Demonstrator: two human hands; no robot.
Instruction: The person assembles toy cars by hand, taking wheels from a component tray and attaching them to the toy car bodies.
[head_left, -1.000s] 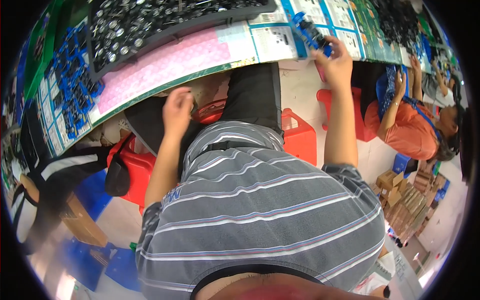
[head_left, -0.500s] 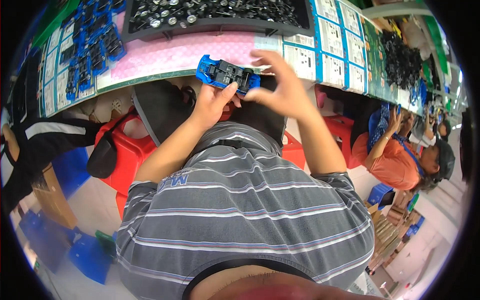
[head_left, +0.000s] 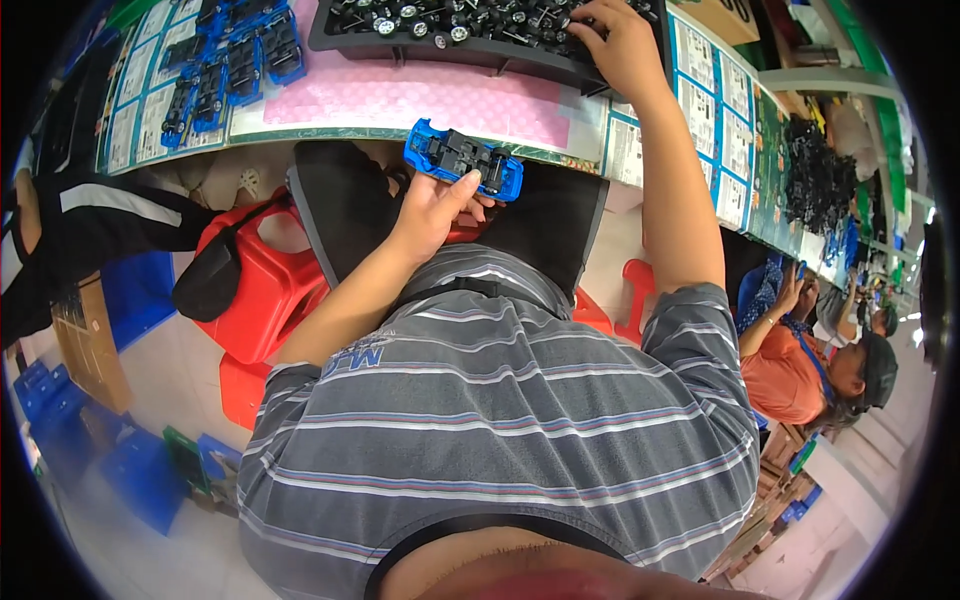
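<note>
My left hand (head_left: 430,212) is closed around one end of a blue toy car (head_left: 462,156), thumb on top. The car is upside down, its black underside facing up, just off the table's near edge above my lap. My right hand (head_left: 628,52) reaches into the right part of a black tray (head_left: 530,66), thumb and fingertips pinched at a small wheel on an axle. Many wheel axles (head_left: 440,24), black with silvery hubs, lie jumbled in this tray.
Several blue toy cars (head_left: 240,65) lie at the left on the table, beside a pink bubble-wrap mat (head_left: 400,102). A heap of black parts (head_left: 822,175) sits far right. Red stools (head_left: 258,300) stand below. A person in orange (head_left: 790,375) works at right, another person's dark sleeve (head_left: 110,215) is at left.
My right hand has left the toy car and moved up and right into the tray of wheel axles. My left hand still holds the car. The whole view has shifted slightly.
</note>
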